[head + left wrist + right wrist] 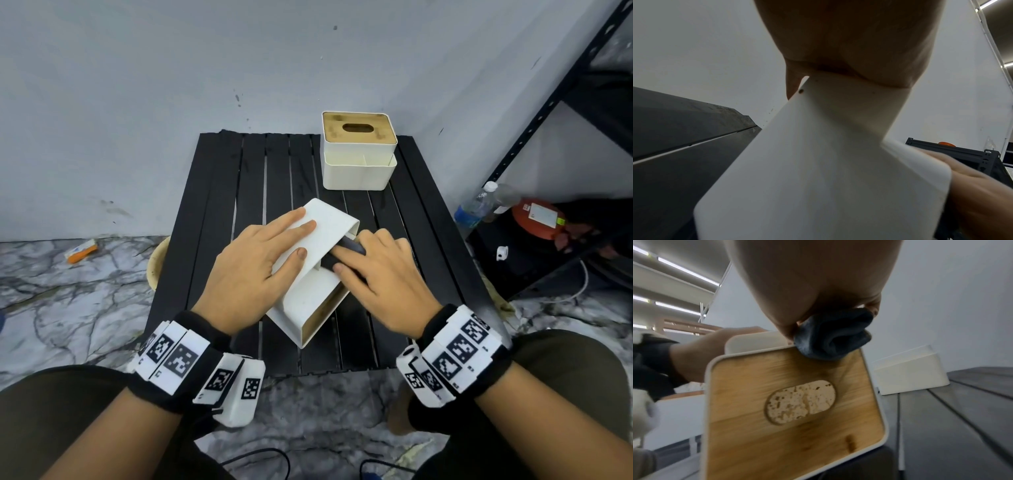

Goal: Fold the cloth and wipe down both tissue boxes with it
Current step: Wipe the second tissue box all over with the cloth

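Head view: left hand (260, 270) lies flat, fingers straight, on the tipped tissue box (310, 274) mid-table (212, 212), likely steadying it; second box (359, 150) stands behind. Right wrist view: right hand (809, 288), fingers curled, clamps the folded cloth (833, 335) against the box's wooden lid (793, 410), evidently wiping.

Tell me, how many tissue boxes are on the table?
2. One tissue box stands upright at the back of the black table. The other box lies tipped on its side near the front, steadied by the left hand while the right hand rubs a dark cloth on it.
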